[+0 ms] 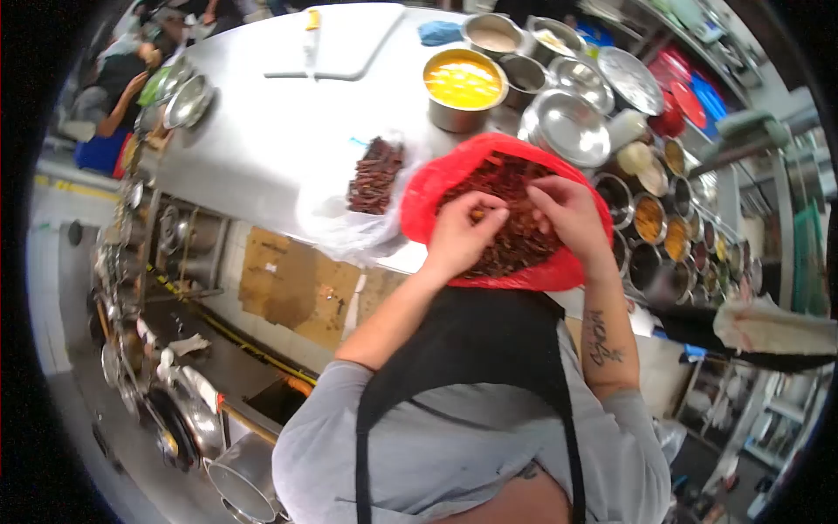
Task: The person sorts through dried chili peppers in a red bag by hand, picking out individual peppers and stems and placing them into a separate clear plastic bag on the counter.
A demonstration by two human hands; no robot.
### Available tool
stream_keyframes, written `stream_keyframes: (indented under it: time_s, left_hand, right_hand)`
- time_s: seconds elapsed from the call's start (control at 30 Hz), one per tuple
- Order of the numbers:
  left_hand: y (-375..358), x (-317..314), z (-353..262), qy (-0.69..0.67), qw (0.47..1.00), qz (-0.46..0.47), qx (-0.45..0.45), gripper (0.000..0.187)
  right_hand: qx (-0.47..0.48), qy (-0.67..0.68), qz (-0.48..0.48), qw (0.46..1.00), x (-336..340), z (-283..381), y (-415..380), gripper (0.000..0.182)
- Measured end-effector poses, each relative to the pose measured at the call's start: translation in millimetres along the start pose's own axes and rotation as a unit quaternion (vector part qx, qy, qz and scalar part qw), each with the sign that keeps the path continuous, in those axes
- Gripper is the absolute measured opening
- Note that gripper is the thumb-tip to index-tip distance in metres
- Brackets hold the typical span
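Observation:
In the head view a red plastic bag [419, 205] lies wide open at the table's front edge. It is filled with dark red-brown dried pieces [515, 249] that look like dried chillies. Over the bag's left part, my left hand [464, 234] is closed in a pinch, with a small brownish bit near its fingers that is too small to name. My right hand [572, 217] is also pinched, above the bag's right side; what it holds, if anything, is hidden. To the left, a clear plastic bag [336, 214] carries a pile of long dark red-brown dried pieces [377, 175].
Behind the red bag stands a pot of yellow liquid [463, 83], beside metal bowls [567, 127] and pans. A white cutting board [349, 39] with a knife [310, 39] lies far left. Several containers of food line the right. Another person [118, 87] works at far left.

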State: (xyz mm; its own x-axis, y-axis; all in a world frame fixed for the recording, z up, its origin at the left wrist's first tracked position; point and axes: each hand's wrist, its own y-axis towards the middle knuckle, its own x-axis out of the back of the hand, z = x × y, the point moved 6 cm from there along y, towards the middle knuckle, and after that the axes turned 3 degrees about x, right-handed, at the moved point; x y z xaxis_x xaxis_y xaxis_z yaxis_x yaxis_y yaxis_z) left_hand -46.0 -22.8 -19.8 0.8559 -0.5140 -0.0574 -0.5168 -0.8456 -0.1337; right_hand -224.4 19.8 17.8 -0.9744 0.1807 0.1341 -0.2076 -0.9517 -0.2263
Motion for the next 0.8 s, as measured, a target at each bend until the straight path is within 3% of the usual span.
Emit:
stream_keyframes:
  time_s: [0.23,0.33,0.43,0.53,0.63,0.8]
  left_hand:
    - [0.4,5.8,2.0,-0.031,0.999,-0.004,0.011,0.012]
    - [0.1,6.8,1.0,-0.042,0.999,-0.005,0.014,0.012]
    - [1.3,8.8,0.5,-0.039,0.999,-0.008,0.012,0.012]
    - [1.8,10.0,2.8,-0.038,0.999,-0.004,0.008,0.014]
    - [-1.1,9.0,0.5,0.001,1.0,-0.014,0.012,0.014]
    - [-3.4,3.6,-6.6,0.066,0.997,0.019,-0.045,0.021]
  right_hand:
    - [-0.003,0.034,0.015,0.999,6.1,-18.2,4.1,0.02]
    - [0.077,-0.318,-0.051,0.944,8.6,-4.1,-1.8,0.021]
    - [0.118,-0.304,-0.05,0.944,5.7,-9.7,-0.3,0.027]
    - [0.234,-0.313,0.0,0.921,-5.3,3.8,-8.4,0.025]
    - [0.198,-0.257,0.116,0.939,-19.4,12.0,-22.0,0.024]
    - [0.164,-0.24,0.051,0.955,-17.6,9.0,-17.0,0.015]
